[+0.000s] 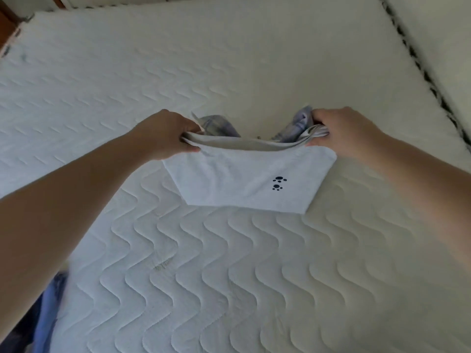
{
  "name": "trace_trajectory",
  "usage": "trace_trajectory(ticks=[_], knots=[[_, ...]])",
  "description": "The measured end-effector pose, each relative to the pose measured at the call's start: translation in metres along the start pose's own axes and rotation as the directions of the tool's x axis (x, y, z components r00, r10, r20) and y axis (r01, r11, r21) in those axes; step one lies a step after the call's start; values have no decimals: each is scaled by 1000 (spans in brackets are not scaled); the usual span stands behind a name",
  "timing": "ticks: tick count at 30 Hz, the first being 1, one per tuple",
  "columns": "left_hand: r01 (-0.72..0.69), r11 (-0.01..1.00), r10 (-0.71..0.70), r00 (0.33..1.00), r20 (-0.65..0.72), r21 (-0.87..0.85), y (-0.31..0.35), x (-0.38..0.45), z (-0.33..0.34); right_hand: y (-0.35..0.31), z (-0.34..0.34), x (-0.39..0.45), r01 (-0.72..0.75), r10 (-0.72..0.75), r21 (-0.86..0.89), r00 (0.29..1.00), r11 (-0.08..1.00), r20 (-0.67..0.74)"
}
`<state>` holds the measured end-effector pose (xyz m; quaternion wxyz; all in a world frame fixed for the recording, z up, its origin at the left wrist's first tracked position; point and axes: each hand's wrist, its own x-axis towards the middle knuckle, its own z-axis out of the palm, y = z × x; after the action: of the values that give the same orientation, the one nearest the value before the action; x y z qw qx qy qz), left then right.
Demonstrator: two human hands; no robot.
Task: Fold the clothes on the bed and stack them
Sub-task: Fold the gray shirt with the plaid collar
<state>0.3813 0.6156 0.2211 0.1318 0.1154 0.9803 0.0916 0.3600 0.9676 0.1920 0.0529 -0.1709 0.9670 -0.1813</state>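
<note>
A pale grey-white garment [242, 179] with two dark paw prints lies partly folded on the quilted mattress [229, 276] in the middle of the view. My left hand [168, 133] grips its upper left edge. My right hand [341, 131] grips the upper right edge, where the cloth bunches. Both hands hold that upper edge a little above the bed. Just behind the held edge, a blue-and-white checked piece of clothing [216, 124] shows between my hands, mostly hidden.
The white mattress with its wavy quilting spreads widely around the garment. A dark patterned gap [418, 64] runs along the mattress's right side. Blue fabric [48, 309] shows at the bottom left by the bed's near edge. Brown woodwork [7, 26] stands at the top left.
</note>
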Motion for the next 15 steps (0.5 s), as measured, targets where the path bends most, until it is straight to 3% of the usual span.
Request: trace_trajectory(ticks=[6, 10, 15], knots=[[-69, 985, 98, 978, -184, 158, 9, -13, 19, 5, 3, -23, 45, -90, -232, 979, 972, -184], [-72, 975, 113, 975, -190, 210, 1, -36, 101, 20, 62, -60, 57, -106, -316, 985, 947, -139], [-119, 988, 130, 984, -123, 96, 15, -100, 220, 29, 155, -141, 14, -14, -244, 1000, 970, 1]])
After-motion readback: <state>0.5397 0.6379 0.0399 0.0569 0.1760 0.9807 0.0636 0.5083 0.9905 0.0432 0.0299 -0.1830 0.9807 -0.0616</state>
